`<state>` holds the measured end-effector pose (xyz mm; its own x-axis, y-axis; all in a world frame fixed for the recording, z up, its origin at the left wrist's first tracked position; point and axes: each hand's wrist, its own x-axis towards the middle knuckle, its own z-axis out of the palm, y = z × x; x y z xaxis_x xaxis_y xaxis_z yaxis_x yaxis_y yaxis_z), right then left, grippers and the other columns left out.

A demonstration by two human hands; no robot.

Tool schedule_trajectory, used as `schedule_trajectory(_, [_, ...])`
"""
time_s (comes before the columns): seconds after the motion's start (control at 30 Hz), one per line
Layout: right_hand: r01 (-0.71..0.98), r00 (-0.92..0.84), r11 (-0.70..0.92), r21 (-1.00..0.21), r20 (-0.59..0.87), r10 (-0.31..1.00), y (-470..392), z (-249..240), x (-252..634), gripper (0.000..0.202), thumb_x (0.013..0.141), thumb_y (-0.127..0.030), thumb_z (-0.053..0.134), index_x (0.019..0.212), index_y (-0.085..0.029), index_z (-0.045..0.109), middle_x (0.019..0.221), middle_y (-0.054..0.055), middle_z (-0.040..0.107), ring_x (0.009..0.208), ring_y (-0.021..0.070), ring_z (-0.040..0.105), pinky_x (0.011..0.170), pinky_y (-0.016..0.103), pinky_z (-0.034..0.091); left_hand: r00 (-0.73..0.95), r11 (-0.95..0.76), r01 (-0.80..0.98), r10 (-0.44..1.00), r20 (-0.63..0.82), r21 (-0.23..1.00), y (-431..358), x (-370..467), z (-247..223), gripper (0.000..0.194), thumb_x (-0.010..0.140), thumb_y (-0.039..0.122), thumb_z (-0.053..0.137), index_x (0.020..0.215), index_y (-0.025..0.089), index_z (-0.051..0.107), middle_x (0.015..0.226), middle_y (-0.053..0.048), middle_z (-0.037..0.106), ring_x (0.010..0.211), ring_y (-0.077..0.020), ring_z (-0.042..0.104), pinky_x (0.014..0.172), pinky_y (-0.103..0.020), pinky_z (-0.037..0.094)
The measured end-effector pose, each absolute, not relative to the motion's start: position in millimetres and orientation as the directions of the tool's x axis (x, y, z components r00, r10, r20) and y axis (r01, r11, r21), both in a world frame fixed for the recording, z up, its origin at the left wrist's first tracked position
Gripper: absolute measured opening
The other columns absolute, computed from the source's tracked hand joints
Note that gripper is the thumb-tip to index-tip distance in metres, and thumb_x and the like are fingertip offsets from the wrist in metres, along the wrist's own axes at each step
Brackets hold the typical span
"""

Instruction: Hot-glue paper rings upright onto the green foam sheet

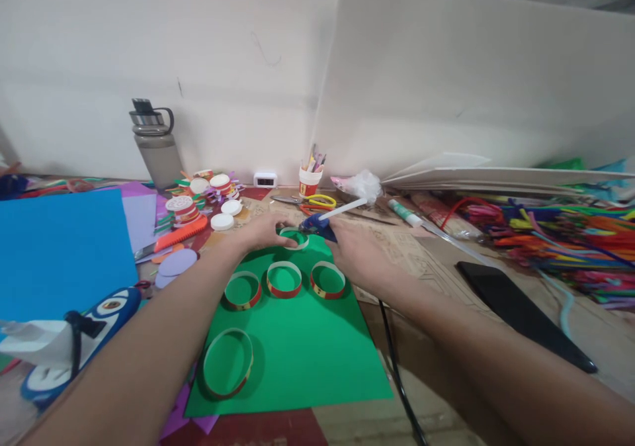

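Note:
A green sheet point(297, 353) lies on the table with several red-and-white paper rings on it. Three rings stand in a row, the middle one point(284, 280) among them, and another ring point(228, 364) is at the lower left. At the sheet's far edge, my left hand point(265, 232) has its fingers closed on the rim of a further ring point(296, 238). My right hand point(354, 251) is wrapped round a blue glue gun point(313, 223) with a white glue stick in its back; its nozzle is close to that ring.
Scissors point(317, 202), a pen cup point(310, 181) and a glue tube point(404, 212) are beyond the hands. A bottle point(157, 145), blue sheet point(64, 254) and tissue pack point(84, 347) stand left. A phone point(520, 313), black cord point(397, 366) and pipe cleaners point(575, 234) lie right.

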<state>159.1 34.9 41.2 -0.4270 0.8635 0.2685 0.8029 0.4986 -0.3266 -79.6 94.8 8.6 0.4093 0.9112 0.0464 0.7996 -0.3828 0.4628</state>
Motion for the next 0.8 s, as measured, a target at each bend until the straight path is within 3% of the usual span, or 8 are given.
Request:
schedule_trajectory(0.27, [0.819, -0.444, 0.498, -0.286, 0.234, 0.865, 42, 31, 158, 0.039, 0.094, -0.025, 0.049, 0.132, -0.017, 0.053, 0.126, 0.017, 0.065, 0.113, 0.0313, 0.061, 0.090, 0.039, 0.045, 0.418, -0.394, 0.784, 0.906, 0.063, 0.479, 94, -79, 9, 0.059, 0.068, 0.057, 0.073, 0.121, 0.030, 0.069, 0.123, -0.002, 0.069, 0.111, -0.0256, 0.062, 0.094, -0.033, 0.048])
schedule_trajectory(0.43, [0.842, -0.428, 0.475, -0.256, 0.218, 0.877, 40, 33, 161, 0.033, 0.094, -0.026, 0.049, 0.125, -0.019, 0.056, 0.126, 0.017, 0.065, 0.110, 0.0318, 0.062, 0.089, 0.040, 0.045, 0.397, -0.373, 0.787, 0.916, 0.058, 0.491, 90, -78, 12, 0.061, 0.068, 0.060, 0.072, 0.121, 0.030, 0.069, 0.123, -0.003, 0.069, 0.112, -0.0273, 0.062, 0.095, -0.036, 0.048])
schedule_trajectory(0.8, [0.789, -0.458, 0.523, -0.321, 0.259, 0.850, 45, 28, 154, 0.037, 0.093, -0.022, 0.049, 0.129, -0.014, 0.055, 0.129, 0.017, 0.064, 0.116, 0.0307, 0.060, 0.094, 0.038, 0.045, 0.410, -0.398, 0.786, 0.908, 0.081, 0.473, 95, -78, 7, 0.056, 0.067, 0.060, 0.073, 0.114, 0.029, 0.072, 0.112, -0.002, 0.071, 0.103, -0.0263, 0.064, 0.087, -0.033, 0.049])
